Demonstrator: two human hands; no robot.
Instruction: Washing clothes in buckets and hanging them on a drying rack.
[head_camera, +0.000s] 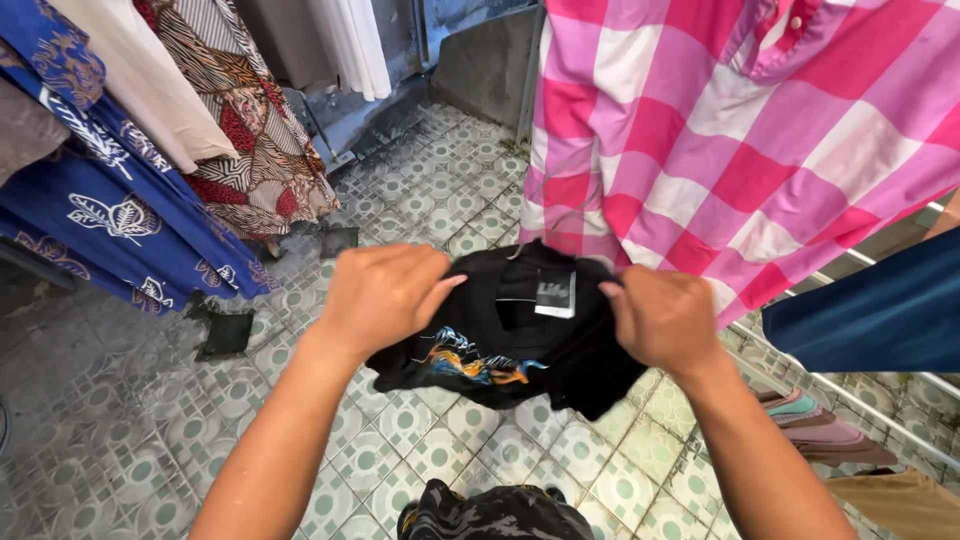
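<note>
Head view, looking down. Nearest the camera, at the bottom edge of the frame, lay a dark bundle of cloth (495, 512) on the patterned tile floor (120, 440). Above it, both forearms reached forward and held a black T-shirt (505, 340) with a coloured print, gathered up in the air between the two hands, clear of the floor. The left hand (385, 295) gripped the shirt's left shoulder; its fingers were curled closed over bunched fabric, with one fingertip extended toward the collar. The right hand (662, 318) clasped the opposite shoulder, fingers folded tightly into the cloth. Judging by the grip, the garment was held at the neckline so that the collar and its label (555, 293) stayed uppermost and open. Just beyond the shirt hung a pink-and-white checked shirt (740, 130), nearly touching it. At right a dark blue garment (880, 315) draped over a white rail (850, 405). Farthest off, at upper left, blue patterned cloths (110, 200) and a brown patterned garment (250, 130) hung in a row.
</note>
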